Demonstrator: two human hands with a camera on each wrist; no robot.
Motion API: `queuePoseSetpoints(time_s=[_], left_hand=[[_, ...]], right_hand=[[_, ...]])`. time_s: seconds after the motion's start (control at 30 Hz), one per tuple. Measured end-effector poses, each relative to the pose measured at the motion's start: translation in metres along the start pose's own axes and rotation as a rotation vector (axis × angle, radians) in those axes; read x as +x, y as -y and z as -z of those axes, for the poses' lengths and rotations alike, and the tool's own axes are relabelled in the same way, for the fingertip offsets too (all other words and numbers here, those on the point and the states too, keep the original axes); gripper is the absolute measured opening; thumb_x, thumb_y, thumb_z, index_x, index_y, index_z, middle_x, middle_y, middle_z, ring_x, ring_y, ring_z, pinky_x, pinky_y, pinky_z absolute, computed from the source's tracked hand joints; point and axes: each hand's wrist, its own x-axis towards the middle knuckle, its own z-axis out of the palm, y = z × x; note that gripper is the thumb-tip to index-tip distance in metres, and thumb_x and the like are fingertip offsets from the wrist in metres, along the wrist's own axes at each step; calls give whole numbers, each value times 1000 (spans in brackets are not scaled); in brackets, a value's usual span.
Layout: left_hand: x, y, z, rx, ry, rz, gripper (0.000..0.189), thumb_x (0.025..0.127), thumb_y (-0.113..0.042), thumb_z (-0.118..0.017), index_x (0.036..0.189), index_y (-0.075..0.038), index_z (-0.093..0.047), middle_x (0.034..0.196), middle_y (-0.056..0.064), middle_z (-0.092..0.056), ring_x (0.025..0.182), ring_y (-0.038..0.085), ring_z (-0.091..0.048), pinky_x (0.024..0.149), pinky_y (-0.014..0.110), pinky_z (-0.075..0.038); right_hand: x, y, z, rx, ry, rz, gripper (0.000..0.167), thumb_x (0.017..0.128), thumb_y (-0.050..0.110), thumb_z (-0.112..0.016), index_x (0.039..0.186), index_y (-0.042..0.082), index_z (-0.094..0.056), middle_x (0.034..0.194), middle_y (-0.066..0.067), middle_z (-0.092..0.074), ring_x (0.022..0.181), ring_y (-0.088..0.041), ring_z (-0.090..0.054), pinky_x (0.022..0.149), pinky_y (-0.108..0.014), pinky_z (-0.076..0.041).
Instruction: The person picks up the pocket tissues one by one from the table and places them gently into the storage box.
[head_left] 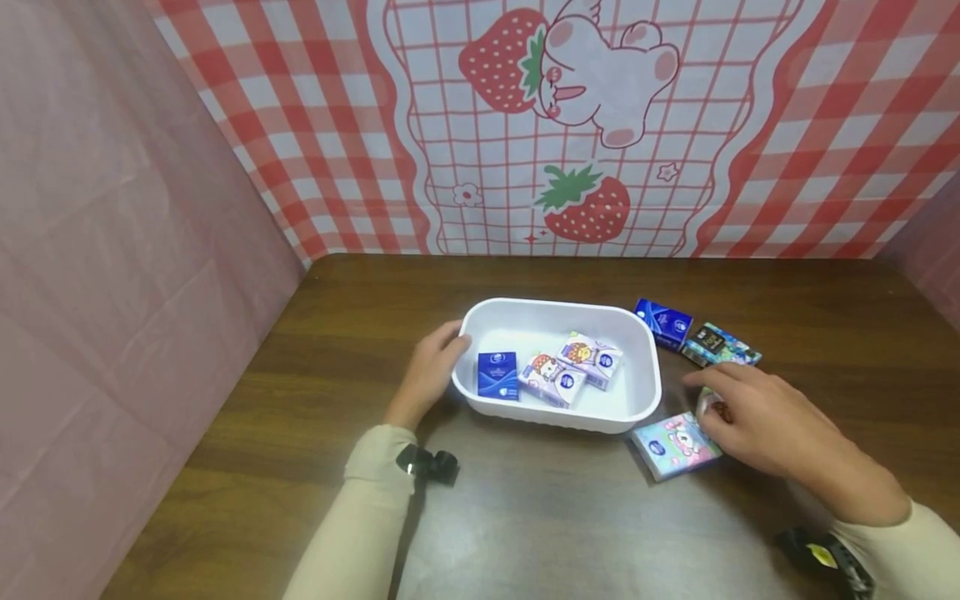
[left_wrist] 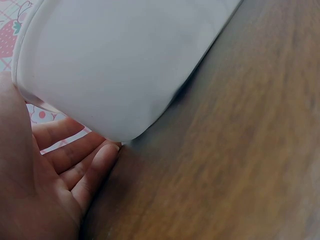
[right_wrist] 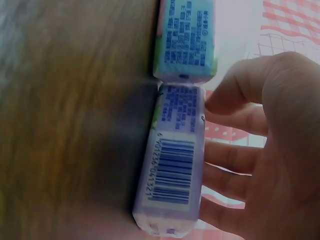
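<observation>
My left hand [head_left: 432, 367] grips the left end of a white plastic basin [head_left: 555, 422], its thumb over the rim and fingers outside. The basin holds a dark blue tissue pack [head_left: 498, 376] and two purple-white tissue packs, one in the middle [head_left: 552, 380] and one further right [head_left: 590, 358]. Over at the right, my right hand [head_left: 772, 412] reaches over a purple tissue pack [right_wrist: 172, 155], fingers and thumb spread at its top. That pack lies on the table, mostly hidden in the head view. Touching its end is a light blue tissue pack [head_left: 677, 446].
Behind the basin's right end lie a blue tissue pack [head_left: 664, 323] and a dark floral tissue pack [head_left: 720, 344]. The brown wooden table [head_left: 315, 333] meets a red checked cloth [head_left: 330, 167] at the back. A pink curtain [head_left: 142, 250] hangs on the left.
</observation>
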Motion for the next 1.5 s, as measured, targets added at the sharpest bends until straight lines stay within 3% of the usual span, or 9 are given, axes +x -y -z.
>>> queuePoseSetpoints(time_s=[0.5,0.77,1.03,1.5], left_hand=[[0,-3,0,2,3,9,41,99,-31,-56,134,-11,-64,133,9,-63,126,27,-55,108,49,-40],[0,-4,0,-3,9,9,40,100,-30,-55,134,-11,-63,133,9,-63,126,27,-55,109,49,-40],[-1,-2,-1,-17,12,15,39,100,-29,-55,133,-11,-64,131,9,-64,124,27,-56,108,50,-41],[-2,-3,0,-12,14,46,40,101,-31,-55,135,-11,-62,134,8,-63,127,27,-54,109,51,-39]], right_hand=[[-1,-3,6,44,131,-23,46,82,28,-77,125,12,-69,119,-17,-63,85,-21,-55,66,-38,-50],[-4,-6,7,36,114,2,46,81,31,-79,123,14,-70,118,-15,-65,87,-22,-56,71,-47,-54],[-6,-8,5,70,172,-19,53,80,36,-80,127,14,-68,125,-20,-63,105,-36,-61,82,-64,-52],[-5,-6,3,54,143,-32,47,82,34,-78,124,16,-69,123,-16,-64,97,-27,-60,80,-61,-54]])
